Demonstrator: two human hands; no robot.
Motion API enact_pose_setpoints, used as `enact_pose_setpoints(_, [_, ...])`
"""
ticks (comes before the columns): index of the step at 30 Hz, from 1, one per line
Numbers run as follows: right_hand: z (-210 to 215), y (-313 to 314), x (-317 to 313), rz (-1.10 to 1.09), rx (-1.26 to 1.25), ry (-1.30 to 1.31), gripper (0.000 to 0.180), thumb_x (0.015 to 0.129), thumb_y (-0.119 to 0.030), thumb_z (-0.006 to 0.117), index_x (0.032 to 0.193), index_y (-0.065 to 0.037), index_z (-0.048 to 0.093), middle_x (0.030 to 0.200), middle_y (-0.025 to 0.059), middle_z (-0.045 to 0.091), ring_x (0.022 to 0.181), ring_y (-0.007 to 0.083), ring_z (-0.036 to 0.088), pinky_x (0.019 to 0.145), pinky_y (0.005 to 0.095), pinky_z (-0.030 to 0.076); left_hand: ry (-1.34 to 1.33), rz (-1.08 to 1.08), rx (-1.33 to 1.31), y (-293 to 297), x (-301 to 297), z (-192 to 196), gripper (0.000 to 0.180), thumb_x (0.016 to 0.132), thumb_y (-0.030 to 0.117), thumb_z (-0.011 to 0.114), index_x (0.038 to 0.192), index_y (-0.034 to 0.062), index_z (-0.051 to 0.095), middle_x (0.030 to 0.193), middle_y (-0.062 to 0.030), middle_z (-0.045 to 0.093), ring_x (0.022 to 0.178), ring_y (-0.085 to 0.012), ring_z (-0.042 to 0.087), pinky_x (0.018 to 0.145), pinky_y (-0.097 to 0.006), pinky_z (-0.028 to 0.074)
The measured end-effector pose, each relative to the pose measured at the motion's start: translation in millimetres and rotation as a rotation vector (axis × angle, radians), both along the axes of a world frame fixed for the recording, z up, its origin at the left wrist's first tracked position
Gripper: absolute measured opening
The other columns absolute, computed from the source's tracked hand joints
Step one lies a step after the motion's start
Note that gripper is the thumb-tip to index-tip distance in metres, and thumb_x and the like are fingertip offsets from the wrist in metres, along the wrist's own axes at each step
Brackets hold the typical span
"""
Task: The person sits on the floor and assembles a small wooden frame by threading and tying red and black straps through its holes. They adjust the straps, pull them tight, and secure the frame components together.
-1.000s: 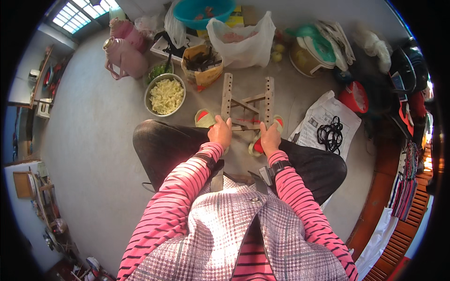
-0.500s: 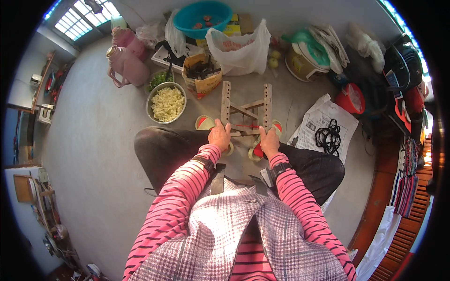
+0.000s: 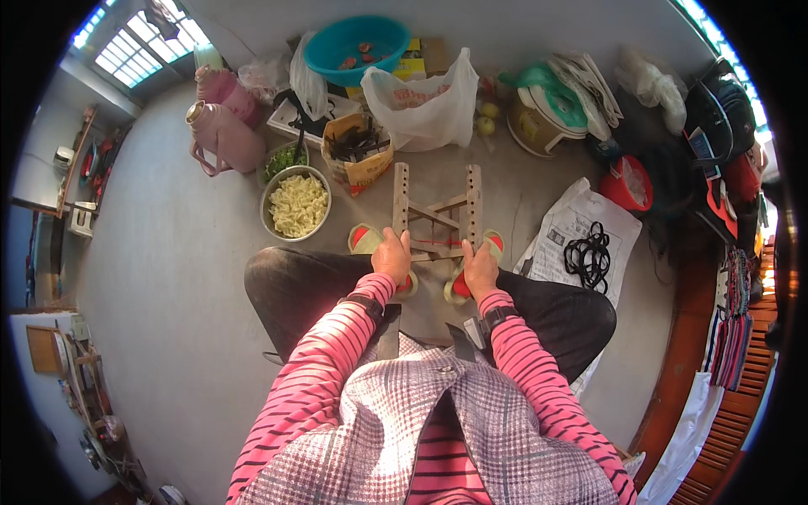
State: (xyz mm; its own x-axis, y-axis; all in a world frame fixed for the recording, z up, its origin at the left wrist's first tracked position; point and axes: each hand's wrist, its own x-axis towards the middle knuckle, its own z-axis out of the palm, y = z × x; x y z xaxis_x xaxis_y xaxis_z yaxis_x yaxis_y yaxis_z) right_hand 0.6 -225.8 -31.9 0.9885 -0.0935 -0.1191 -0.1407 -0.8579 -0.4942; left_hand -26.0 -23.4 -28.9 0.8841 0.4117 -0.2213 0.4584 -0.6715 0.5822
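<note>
Wooden frame point(image 3: 401, 198) out in front of the person, between the bent knees and the wall point(image 3: 539, 34), over grey floor point(image 3: 185, 295); whether it touches down, cannot tell. Long axis: two holed posts point(image 3: 475, 202) run side by side away from the body, far ends toward the wall, crossed slats point(image 3: 434, 215) between. Left hand point(image 3: 391, 255) curled closed about the left post's near end, thumb forward; right hand point(image 3: 480, 268) likewise on the right.
</note>
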Motion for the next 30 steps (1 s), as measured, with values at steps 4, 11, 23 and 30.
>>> enact_pose_setpoints(4, [1.1, -2.8, 9.8, 0.046, -0.012, -0.034, 0.057, 0.095, -0.055, 0.048, 0.104, 0.002, 0.048, 0.081, 0.0310, 0.065, 0.080, 0.0492, 0.063, 0.069, 0.0552, 0.050, -0.159, 0.065, -0.135, 13.8, 11.8, -10.4, 0.046, 0.098, 0.043, 0.048, 0.101, -0.0031, 0.045, 0.090, -0.0306, 0.063, 0.090, -0.0489, 0.061, 0.079, -0.054, 0.048])
enact_pose_setpoints(11, [20.1, 5.6, 51.8, 0.072, -0.036, 0.007, 0.060, 0.094, -0.054, 0.050, 0.106, 0.004, 0.047, 0.089, 0.0321, 0.064, 0.086, 0.0509, 0.061, 0.073, 0.0576, 0.047, -0.227, 0.004, -0.123, 37.2, 76.3, -1.5, 0.044, 0.097, 0.041, 0.050, 0.103, -0.0026, 0.047, 0.101, -0.0299, 0.062, 0.097, -0.0475, 0.059, 0.083, -0.053, 0.047])
enact_pose_setpoints(23, [-8.4, 7.0, 79.1, 0.113, -0.005, -0.118, 0.052, 0.094, -0.048, 0.055, 0.103, 0.003, 0.046, 0.081, 0.0324, 0.063, 0.078, 0.0522, 0.060, 0.068, 0.0562, 0.048, -0.021, 0.020, 0.078, 24.2, 97.6, 0.9, 0.044, 0.100, 0.044, 0.040, 0.102, 0.0012, 0.048, 0.086, -0.0282, 0.067, 0.084, -0.0475, 0.065, 0.077, -0.054, 0.050])
enact_pose_setpoints(30, [-9.3, 7.4, 75.3, 0.085, -0.004, -0.001, 0.057, 0.095, -0.050, 0.052, 0.109, 0.005, 0.043, 0.082, 0.0325, 0.063, 0.080, 0.0509, 0.062, 0.070, 0.0562, 0.048, -0.232, -0.114, -0.153, 55.0, 82.9, -15.1, 0.049, 0.100, 0.044, 0.041, 0.101, -0.0024, 0.057, 0.087, -0.0258, 0.068, 0.078, -0.0425, 0.068, 0.072, -0.050, 0.053])
